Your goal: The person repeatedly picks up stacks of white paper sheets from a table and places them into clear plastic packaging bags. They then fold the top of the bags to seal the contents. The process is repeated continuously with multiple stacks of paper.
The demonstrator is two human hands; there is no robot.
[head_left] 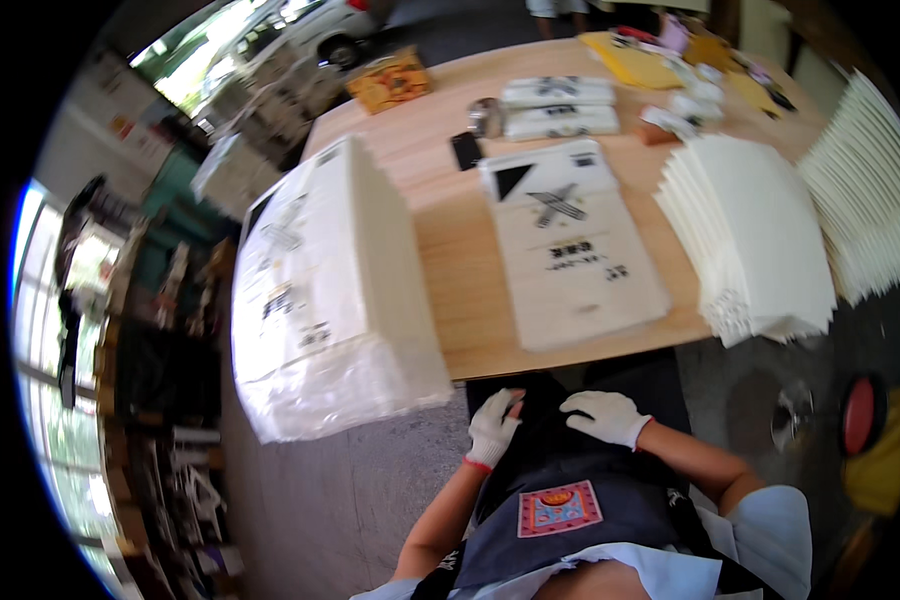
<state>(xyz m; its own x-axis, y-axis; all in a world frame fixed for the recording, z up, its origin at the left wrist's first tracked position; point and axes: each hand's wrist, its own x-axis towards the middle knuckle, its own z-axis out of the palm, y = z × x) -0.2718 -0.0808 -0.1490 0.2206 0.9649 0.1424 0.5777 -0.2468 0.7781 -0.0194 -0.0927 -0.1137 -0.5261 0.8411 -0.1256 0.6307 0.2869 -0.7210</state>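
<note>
Both my hands wear white knit gloves with red cuffs and lie over my lap, below the table's front edge. My left hand (493, 430) rests against the dark cloth of my apron (500, 510), fingers loosely bent and apart, holding nothing that shows. Lying flat on the dark cloth, my right hand (607, 416) is open, its fingertips toward the left hand. Nearest in front of them is a flat stack of printed white plastic bags (580, 235) on the wooden table (460, 290).
A tall pile of printed bags (305, 260) overhangs the table's left front. Fanned white sheets (755, 235) and another fanned stack (865, 190) stand at right. Farther back are folded bag bundles (560, 107), a tape roll (485, 117), a black card (465, 151) and an orange box (390, 80).
</note>
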